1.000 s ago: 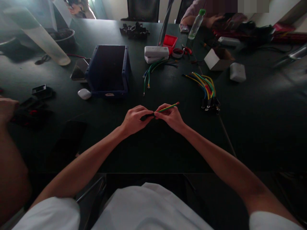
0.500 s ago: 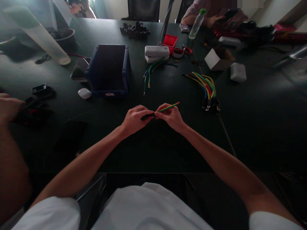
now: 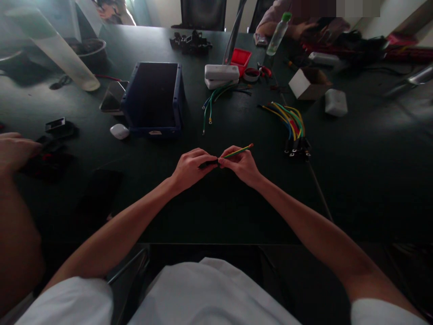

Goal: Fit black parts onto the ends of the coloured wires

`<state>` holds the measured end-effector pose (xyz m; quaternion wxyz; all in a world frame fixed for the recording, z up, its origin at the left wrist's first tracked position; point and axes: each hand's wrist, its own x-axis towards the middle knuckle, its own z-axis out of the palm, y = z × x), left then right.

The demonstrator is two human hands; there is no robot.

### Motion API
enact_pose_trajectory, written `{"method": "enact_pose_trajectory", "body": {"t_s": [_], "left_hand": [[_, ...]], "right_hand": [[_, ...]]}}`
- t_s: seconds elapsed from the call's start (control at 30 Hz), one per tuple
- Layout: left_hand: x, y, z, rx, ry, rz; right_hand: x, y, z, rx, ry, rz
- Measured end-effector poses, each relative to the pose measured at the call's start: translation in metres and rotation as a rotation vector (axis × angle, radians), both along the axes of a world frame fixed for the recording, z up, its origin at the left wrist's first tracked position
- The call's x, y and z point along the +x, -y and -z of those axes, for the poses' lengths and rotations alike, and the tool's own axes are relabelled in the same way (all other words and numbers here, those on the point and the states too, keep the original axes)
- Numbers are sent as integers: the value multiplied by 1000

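My left hand [image 3: 190, 169] is closed on a small black sleeve [image 3: 207, 164] at the middle of the dark table [image 3: 216, 212]. Touching it from the right, my right hand [image 3: 241, 164] pinches a short yellow-green wire [image 3: 238, 151] whose bare end points up and to the right. The wire's near end meets the black sleeve between my fingertips. Both hands hover just above the tabletop, close to my body.
A bundle of coloured wires with black ends [image 3: 292, 131] lies to the right, loose green wires [image 3: 212, 104] ahead. A blue bin [image 3: 154, 99], a white box [image 3: 221, 75], a red tray [image 3: 240, 57] and a bottle [image 3: 278, 33] stand further back. Another person's arm [image 3: 13, 198] is at left.
My hands and the wire stay almost still. The other person's hand at the left edge has moved rightward toward the black parts.
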<state>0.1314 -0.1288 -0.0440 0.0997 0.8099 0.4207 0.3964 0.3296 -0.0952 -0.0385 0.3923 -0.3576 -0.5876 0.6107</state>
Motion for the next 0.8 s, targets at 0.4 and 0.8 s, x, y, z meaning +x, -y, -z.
{"method": "enact_pose_trajectory", "body": {"t_s": [0.4, 0.8], "left_hand": [[-1, 2, -13, -150, 29, 52], [-3, -1, -13, -227, 105, 81]], "right_hand": [[2, -2, 5, 37, 36, 49], [3, -1, 3, 49, 35, 79]]}}
